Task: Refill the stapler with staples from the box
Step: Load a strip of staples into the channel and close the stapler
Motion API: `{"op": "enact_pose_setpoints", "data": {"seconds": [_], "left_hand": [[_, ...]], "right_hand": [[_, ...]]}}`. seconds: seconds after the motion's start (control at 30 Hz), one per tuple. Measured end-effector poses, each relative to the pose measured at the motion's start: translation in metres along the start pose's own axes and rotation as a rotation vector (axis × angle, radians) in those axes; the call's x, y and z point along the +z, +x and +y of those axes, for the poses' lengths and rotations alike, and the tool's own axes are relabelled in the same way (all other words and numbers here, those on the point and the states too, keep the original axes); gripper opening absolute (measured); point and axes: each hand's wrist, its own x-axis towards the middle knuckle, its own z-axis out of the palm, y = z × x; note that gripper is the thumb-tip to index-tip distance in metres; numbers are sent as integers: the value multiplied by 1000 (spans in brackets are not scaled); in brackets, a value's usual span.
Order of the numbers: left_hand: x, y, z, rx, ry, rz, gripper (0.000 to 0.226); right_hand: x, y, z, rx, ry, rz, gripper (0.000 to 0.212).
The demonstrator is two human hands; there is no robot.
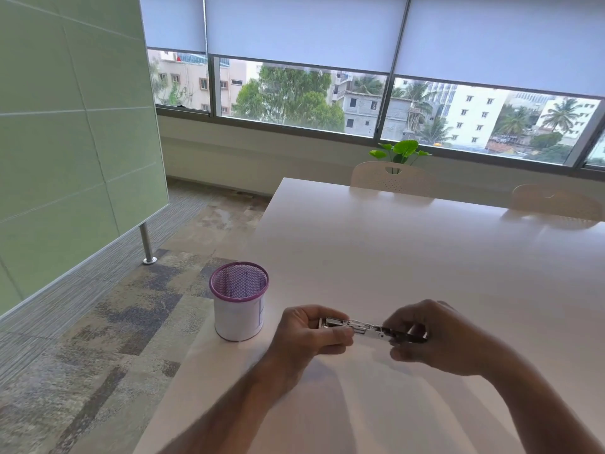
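Note:
A small metal stapler [363, 329] is held a little above the white table [393, 257], lying roughly level with its silver staple channel facing up. My left hand [311, 335] grips its left end between thumb and fingers. My right hand [435, 339] pinches its darker right end. No staple box shows anywhere in the head view.
A white pen holder with a purple mesh rim [239, 306] stands near the table's left edge, just left of my left hand. Two beige chairs [393, 178] sit at the far side. A green partition panel [65, 142] stands on the carpet at left.

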Motion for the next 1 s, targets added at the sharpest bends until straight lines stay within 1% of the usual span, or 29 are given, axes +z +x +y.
{"op": "enact_pose_setpoints", "data": {"seconds": [0.2,0.3,0.43,0.5,0.57,0.63,0.7,0.8,0.83,0.87,0.9,0.93,1.0], "left_hand": [[1,1,-3,13,140,-26,17],[2,0,-4,18,186,-43,17],[4,-3,-4,33,216,-67,17],[5,-4,-4,42,215,-76,17],[5,-5,-4,53,211,-82,14],[6,-6,-4,64,202,-86,13],[6,-6,-5,84,178,-81,14],[5,-4,-4,119,112,-61,17],[5,-4,-4,134,99,-56,20],[5,-4,-4,149,92,-52,23],[6,-4,-5,168,85,-47,26],[7,-3,-5,187,68,-39,28],[10,-2,-6,212,9,-1,36]], "right_hand": [[-7,0,16,64,98,-13,28],[-7,0,15,51,172,-1,30],[-4,3,10,-14,301,100,38],[4,6,5,-36,429,139,39],[14,10,-2,-69,499,185,38],[25,13,-6,-80,520,209,31],[31,16,-9,-81,470,199,19],[36,16,-5,-72,341,114,37],[36,16,-5,-62,343,83,33],[38,16,-4,-52,392,58,24],[40,16,-3,-35,471,40,14],[41,17,-4,-14,565,33,9],[43,16,-8,25,754,23,5]]}}
